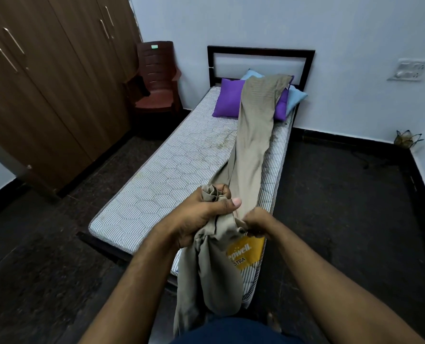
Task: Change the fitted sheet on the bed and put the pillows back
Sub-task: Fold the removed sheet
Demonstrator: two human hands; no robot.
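A beige fitted sheet (252, 142) lies bunched in a long strip along the right side of the bare striped mattress (171, 165), its far end draped over the pillows. My left hand (201, 214) grips a gathered wad of the sheet at the foot of the bed. Just to the right, my right hand (257, 222) pinches the same sheet, and loose cloth hangs down from both hands. A purple pillow (227, 98) rests at the head of the bed, with a light blue pillow (295, 96) behind it under the black headboard (261, 49).
A brown plastic chair (156, 80) stands left of the headboard, beside a tall wooden wardrobe (47, 78). Dark floor (343, 194) lies on both sides of the bed. A switch plate (409, 69) is on the right wall, and a small ornament (405, 139) sits in the far right corner.
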